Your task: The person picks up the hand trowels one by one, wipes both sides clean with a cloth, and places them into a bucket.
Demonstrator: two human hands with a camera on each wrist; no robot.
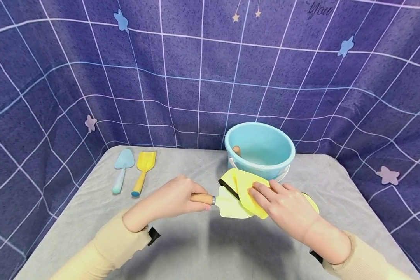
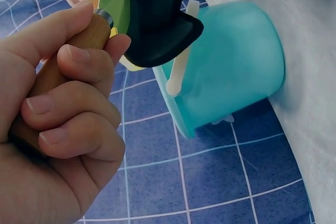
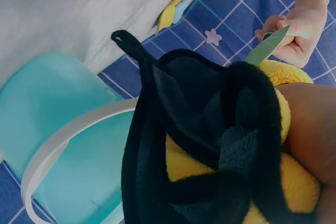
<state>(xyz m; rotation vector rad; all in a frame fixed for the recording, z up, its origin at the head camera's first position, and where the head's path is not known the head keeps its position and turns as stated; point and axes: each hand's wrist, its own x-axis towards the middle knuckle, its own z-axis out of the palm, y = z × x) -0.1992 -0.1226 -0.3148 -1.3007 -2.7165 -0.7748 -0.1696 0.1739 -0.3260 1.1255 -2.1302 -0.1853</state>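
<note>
My left hand (image 1: 175,196) grips the wooden handle of a small toy shovel (image 1: 231,208), its pale yellow-green blade pointing right. In the left wrist view, the fingers (image 2: 73,103) curl round that handle. A yellow cloth (image 1: 245,182) with a dark underside and black edging lies folded over the blade's far end. With its fingers on top of the cloth, my right hand (image 1: 283,204) holds it against the blade; the thumb is hidden underneath. Dark folds of the cloth (image 3: 194,87) hang down in the right wrist view.
Just behind the hands stands a light blue bucket (image 1: 260,168) with a white handle; a wooden handle end (image 1: 236,150) shows inside it. At the left lie a blue shovel (image 1: 125,159) and a yellow shovel (image 1: 146,162) on the grey-covered table (image 1: 185,163). A blue-purple gridded curtain (image 1: 182,93) hangs behind.
</note>
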